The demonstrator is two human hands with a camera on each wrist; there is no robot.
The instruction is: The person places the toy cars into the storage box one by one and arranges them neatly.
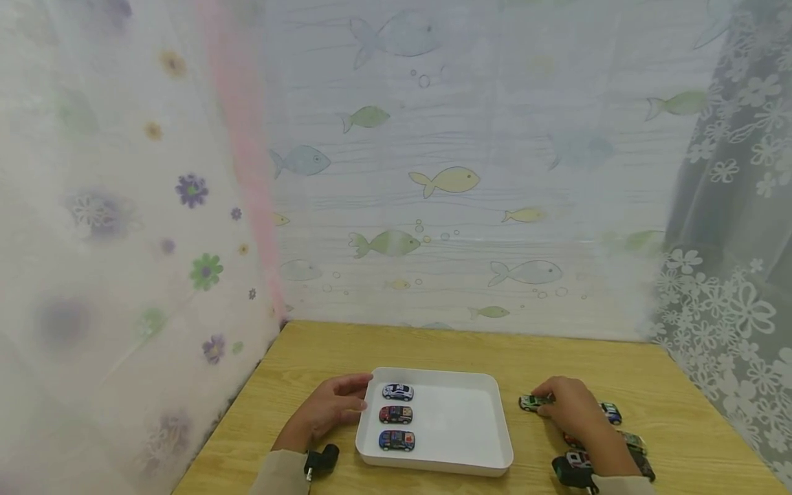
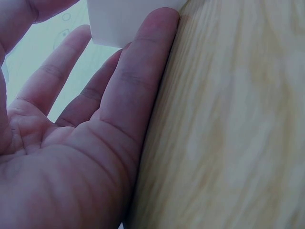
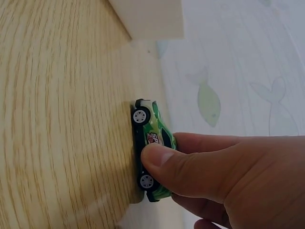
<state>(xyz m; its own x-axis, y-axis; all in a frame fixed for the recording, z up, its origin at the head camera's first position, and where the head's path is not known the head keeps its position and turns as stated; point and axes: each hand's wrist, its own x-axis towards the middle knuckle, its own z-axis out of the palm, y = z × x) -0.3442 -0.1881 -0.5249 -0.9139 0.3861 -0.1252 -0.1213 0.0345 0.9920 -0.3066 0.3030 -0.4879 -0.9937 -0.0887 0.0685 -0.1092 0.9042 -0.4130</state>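
A white tray (image 1: pixel 448 419) stands on the table with three toy cars in a column along its left side: a white and blue car (image 1: pixel 397 392), a red car (image 1: pixel 396 414) and a blue car (image 1: pixel 397 441). My left hand (image 1: pixel 337 404) rests at the tray's left wall, fingers mostly straight; in the left wrist view the fingers (image 2: pixel 131 81) reach up to the white wall. Right of the tray, my right hand (image 1: pixel 572 409) pinches a green toy car (image 3: pixel 155 126) between thumb and fingers. Its wheels are at the wooden surface; whether they touch it I cannot tell.
Several more toy cars lie under and around the right forearm, among them a blue one (image 1: pixel 611 412) and a greenish one (image 1: pixel 634 442), partly hidden. Patterned curtains (image 1: pixel 433 172) enclose the wooden table (image 1: pixel 346 347) at the back and sides.
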